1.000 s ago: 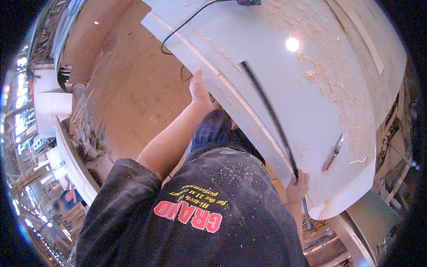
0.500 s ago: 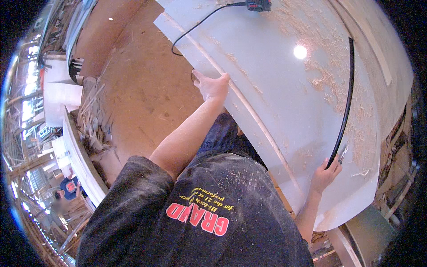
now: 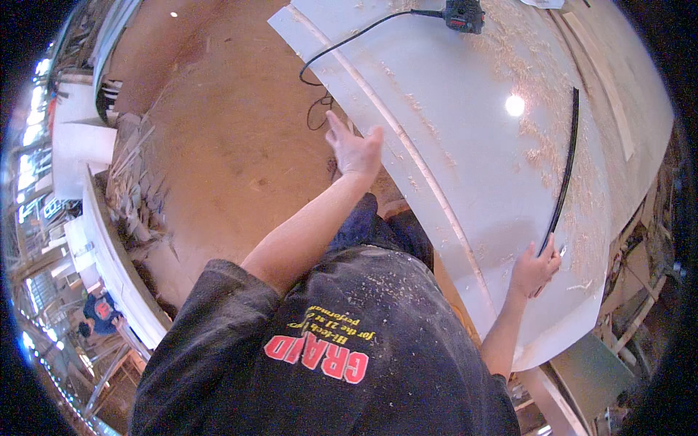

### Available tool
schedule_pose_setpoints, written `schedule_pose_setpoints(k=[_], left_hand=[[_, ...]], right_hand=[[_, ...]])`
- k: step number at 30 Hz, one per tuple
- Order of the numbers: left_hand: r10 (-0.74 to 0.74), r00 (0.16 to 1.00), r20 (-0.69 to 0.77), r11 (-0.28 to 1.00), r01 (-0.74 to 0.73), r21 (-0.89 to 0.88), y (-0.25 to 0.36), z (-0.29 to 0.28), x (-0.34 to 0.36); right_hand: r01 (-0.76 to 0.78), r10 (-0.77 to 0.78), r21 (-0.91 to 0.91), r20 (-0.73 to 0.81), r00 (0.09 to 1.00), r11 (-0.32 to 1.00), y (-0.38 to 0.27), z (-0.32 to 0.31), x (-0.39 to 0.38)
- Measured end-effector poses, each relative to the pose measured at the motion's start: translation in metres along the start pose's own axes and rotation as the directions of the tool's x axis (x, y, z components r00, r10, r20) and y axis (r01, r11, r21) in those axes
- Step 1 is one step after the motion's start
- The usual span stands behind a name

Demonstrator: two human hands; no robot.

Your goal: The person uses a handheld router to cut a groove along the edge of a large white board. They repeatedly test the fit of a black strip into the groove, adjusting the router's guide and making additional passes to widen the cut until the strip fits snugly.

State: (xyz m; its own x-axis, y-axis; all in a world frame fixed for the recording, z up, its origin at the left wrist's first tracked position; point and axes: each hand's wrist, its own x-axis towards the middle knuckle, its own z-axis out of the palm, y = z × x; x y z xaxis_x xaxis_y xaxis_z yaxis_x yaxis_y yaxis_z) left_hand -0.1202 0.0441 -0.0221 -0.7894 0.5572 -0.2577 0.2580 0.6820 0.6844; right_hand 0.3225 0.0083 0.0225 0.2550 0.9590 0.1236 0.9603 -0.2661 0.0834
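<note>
My left hand [image 3: 355,151] is open, fingers spread, beside the left edge of a large white curved-edged board [image 3: 436,94], near a pale narrow lengthwise band [image 3: 398,123]. My right hand [image 3: 533,269] is closed on the lower end of a long black strip [image 3: 566,167], which lies along the board's right side among wood shavings [image 3: 539,156]. A small tool is mostly hidden by that hand. A black power tool [image 3: 462,16] sits at the board's top, its cord [image 3: 349,40] running over the left edge.
A brown floor or sheet [image 3: 218,123] spreads left of the board. Farther left are wood offcuts [image 3: 138,189], a long curved pale panel [image 3: 123,269] and another person [image 3: 102,314] in dark clothing. Stacked boards [image 3: 590,367] lie at lower right.
The black strip has moved rightward across the board, with my right hand moving right and up. My left hand has come away from gripping the board's edge and opened.
</note>
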Motion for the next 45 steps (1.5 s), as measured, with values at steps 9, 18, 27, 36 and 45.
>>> schedule_pose_setpoints(k=[9,18,27,36,45], left_hand=[[-0.162,0.947,0.277,0.924,0.047,0.380,-0.201,-0.133,0.152],[-0.240,0.897,0.371,0.846,0.006,0.534,-0.369,-0.264,0.285],[-0.291,0.757,0.585,0.815,-0.124,0.566,-0.379,-0.218,0.284],[-0.391,0.745,0.541,0.889,0.155,0.431,-0.425,-0.231,0.317],[-0.227,0.712,0.664,0.835,-0.209,0.510,-0.390,-0.310,0.548]], right_hand=[[0.159,-0.118,0.313,-0.147,0.982,0.936,-0.189,-0.028,-0.073],[0.267,-0.254,0.500,-0.096,0.963,0.824,-0.364,-0.054,-0.095],[0.245,-0.185,0.773,-0.167,0.968,0.585,-0.405,0.008,-0.021],[0.404,-0.396,0.693,-0.182,0.900,0.598,-0.563,-0.080,0.060],[0.153,-0.051,0.734,-0.159,0.986,0.662,-0.690,-0.081,0.019]])
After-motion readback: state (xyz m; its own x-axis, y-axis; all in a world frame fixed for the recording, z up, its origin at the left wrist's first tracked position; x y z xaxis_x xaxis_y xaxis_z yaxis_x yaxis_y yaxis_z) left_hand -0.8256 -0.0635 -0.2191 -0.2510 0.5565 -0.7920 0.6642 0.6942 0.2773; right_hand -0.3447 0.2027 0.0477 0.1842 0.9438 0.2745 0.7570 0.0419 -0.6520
